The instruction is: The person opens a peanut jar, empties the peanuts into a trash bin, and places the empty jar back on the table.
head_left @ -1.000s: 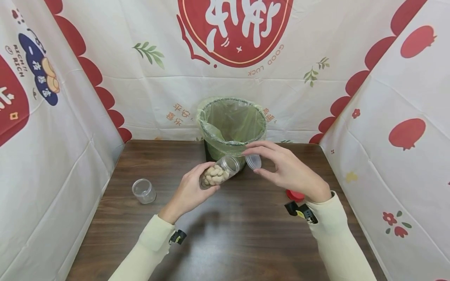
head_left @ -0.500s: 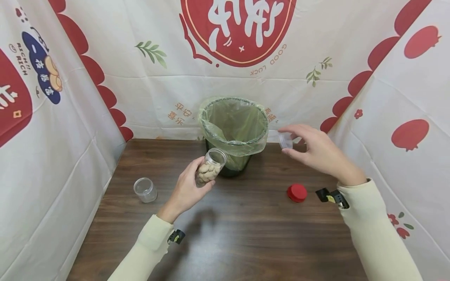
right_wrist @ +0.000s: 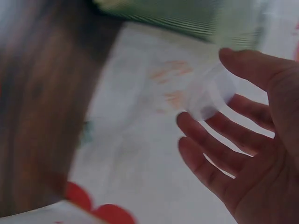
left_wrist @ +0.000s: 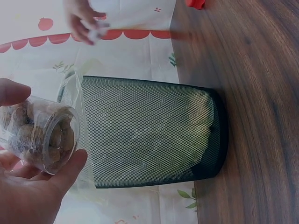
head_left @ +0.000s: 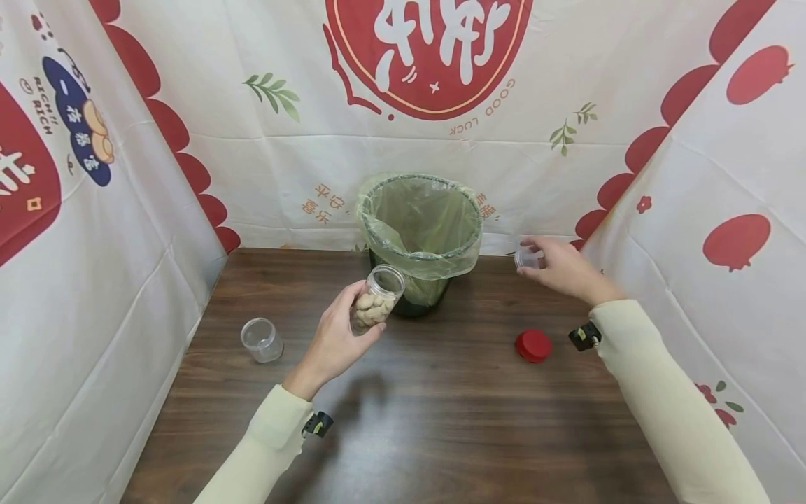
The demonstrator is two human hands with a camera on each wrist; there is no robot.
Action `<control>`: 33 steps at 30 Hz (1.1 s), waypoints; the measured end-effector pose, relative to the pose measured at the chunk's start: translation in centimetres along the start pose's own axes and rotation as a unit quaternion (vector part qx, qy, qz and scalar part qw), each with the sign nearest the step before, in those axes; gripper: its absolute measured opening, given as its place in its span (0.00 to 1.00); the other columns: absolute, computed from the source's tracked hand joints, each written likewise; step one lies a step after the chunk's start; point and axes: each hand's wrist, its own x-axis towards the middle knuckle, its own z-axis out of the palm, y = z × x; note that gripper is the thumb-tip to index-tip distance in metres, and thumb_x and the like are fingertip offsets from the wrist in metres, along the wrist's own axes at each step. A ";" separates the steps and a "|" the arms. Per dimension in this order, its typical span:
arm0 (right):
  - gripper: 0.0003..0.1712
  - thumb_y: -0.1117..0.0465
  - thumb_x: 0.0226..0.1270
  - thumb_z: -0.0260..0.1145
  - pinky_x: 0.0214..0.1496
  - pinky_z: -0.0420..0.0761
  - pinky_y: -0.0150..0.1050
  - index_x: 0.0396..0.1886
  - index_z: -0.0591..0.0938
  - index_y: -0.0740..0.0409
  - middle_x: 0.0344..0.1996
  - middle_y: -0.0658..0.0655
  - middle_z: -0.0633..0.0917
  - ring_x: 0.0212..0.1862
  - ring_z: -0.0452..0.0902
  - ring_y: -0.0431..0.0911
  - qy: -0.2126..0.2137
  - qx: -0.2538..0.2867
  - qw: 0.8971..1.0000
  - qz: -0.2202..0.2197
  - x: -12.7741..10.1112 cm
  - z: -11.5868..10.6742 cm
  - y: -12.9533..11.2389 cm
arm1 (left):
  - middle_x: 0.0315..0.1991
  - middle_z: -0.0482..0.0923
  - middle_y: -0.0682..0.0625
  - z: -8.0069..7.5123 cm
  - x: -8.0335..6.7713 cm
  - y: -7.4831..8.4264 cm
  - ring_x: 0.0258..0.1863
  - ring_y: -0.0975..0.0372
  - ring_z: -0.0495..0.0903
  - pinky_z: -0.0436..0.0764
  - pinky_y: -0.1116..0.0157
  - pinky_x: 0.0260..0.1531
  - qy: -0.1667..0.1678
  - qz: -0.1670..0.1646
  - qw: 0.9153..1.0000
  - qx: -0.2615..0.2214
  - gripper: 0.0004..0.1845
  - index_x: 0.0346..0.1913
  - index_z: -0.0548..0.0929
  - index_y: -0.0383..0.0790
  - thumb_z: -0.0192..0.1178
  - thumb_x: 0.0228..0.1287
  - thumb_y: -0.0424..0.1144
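My left hand grips a clear plastic jar of peanuts, lidless and tilted with its mouth toward the bin; the left wrist view shows the jar in my fingers. My right hand pinches a small clear cap low over the table's far right, to the right of the bin. The right wrist view is blurred, with the cap at my fingertips. A red lid lies on the table near my right wrist.
A black mesh bin lined with a green bag stands at the back centre of the dark wooden table. A small empty clear jar stands at the left. Printed cloth walls close in three sides.
My right hand has carried the clear cap away from the jar's mouth, to the right and back, past the bin. My left hand has drawn the jar slightly left and turned it more upright.
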 end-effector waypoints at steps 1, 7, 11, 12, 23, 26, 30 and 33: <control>0.37 0.54 0.73 0.75 0.63 0.82 0.68 0.73 0.74 0.69 0.65 0.75 0.82 0.60 0.83 0.68 -0.007 0.002 1.000 0.014 0.3 0.8 0.7 | 0.66 0.81 0.39 0.0 0.0 0.0 0.62 0.49 0.82 0.82 0.46 0.65 0.000 0.001 1.000 0.000 0.39 0.73 0.73 0.35 0.76 0.60 0.38; 0.33 0.54 0.74 0.72 0.63 0.81 0.70 0.68 0.75 0.72 0.59 0.75 0.83 0.60 0.81 0.69 -0.037 -0.012 0.997 0.063 1.3 5.0 4.4 | 0.64 0.82 0.40 0.0 0.0 0.0 0.61 0.49 0.83 0.83 0.46 0.63 0.011 0.008 1.000 0.001 0.39 0.73 0.74 0.35 0.76 0.59 0.38; 0.34 0.54 0.73 0.71 0.61 0.82 0.70 0.67 0.74 0.73 0.57 0.76 0.83 0.57 0.82 0.69 -0.070 -0.014 0.993 0.099 1.4 7.1 6.2 | 0.63 0.83 0.41 -0.1 0.0 0.0 0.59 0.51 0.84 0.84 0.47 0.60 0.014 0.009 1.000 0.003 0.38 0.72 0.74 0.36 0.76 0.59 0.38; 0.34 0.54 0.74 0.70 0.61 0.81 0.70 0.68 0.73 0.73 0.58 0.76 0.83 0.57 0.82 0.69 -0.080 -0.017 0.991 0.105 1.4 7.6 6.6 | 0.62 0.83 0.41 -0.1 -0.1 0.0 0.59 0.51 0.83 0.84 0.47 0.60 0.013 0.008 1.000 0.002 0.38 0.72 0.74 0.36 0.76 0.59 0.38; 0.33 0.56 0.76 0.64 0.64 0.79 0.72 0.71 0.67 0.72 0.57 0.77 0.81 0.58 0.80 0.72 -0.171 -0.010 0.971 0.168 0.6 11.0 9.2 | 0.63 0.82 0.42 -0.2 0.0 -0.2 0.59 0.51 0.83 0.84 0.48 0.60 0.003 0.001 1.000 0.001 0.38 0.73 0.74 0.37 0.76 0.60 0.37; 0.35 0.56 0.75 0.64 0.63 0.81 0.69 0.72 0.69 0.74 0.56 0.76 0.82 0.55 0.81 0.68 -0.182 -0.006 0.967 0.176 0.4 11.7 9.7 | 0.63 0.82 0.42 -0.2 0.0 -0.3 0.59 0.51 0.83 0.84 0.48 0.60 0.004 -0.002 1.000 0.002 0.38 0.73 0.74 0.37 0.76 0.60 0.37; 0.31 0.57 0.74 0.65 0.53 0.86 0.60 0.67 0.75 0.75 0.50 0.73 0.84 0.47 0.82 0.61 -0.190 -0.003 0.965 0.180 0.4 12.5 10.4 | 0.64 0.82 0.42 -0.3 -0.1 -0.2 0.59 0.51 0.83 0.84 0.48 0.60 0.003 -0.002 1.000 0.005 0.38 0.73 0.74 0.37 0.76 0.61 0.37; 0.28 0.57 0.73 0.68 0.49 0.87 0.53 0.64 0.78 0.73 0.48 0.71 0.85 0.44 0.82 0.58 -0.193 0.007 0.961 0.198 0.5 12.9 10.7 | 0.64 0.82 0.42 -0.3 -0.1 -0.2 0.59 0.51 0.83 0.84 0.48 0.60 -0.002 -0.004 1.000 0.002 0.38 0.73 0.74 0.37 0.77 0.61 0.36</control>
